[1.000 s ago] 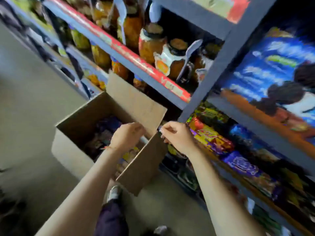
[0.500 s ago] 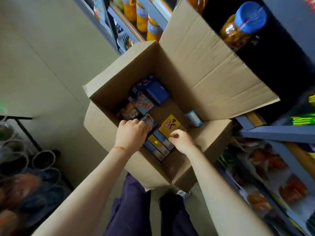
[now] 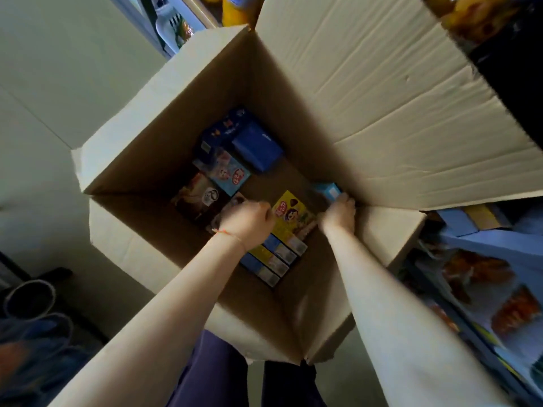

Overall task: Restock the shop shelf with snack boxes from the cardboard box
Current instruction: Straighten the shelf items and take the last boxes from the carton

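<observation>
Nearest, a row of narrow snack boxes [image 3: 271, 258] stands on edge at the near side of the cardboard box [image 3: 176, 92] floor. Left hand [image 3: 249, 223] curls over them, probably gripping one; right hand [image 3: 339, 214] closes on a light-blue box [image 3: 328, 191] at the right wall. Farther in lie blue boxes [image 3: 255, 145]. A loose pinch could drop either box.

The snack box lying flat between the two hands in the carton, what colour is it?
Yellow snack box, with a red logo and cartoon faces; the head view shows it.
</observation>
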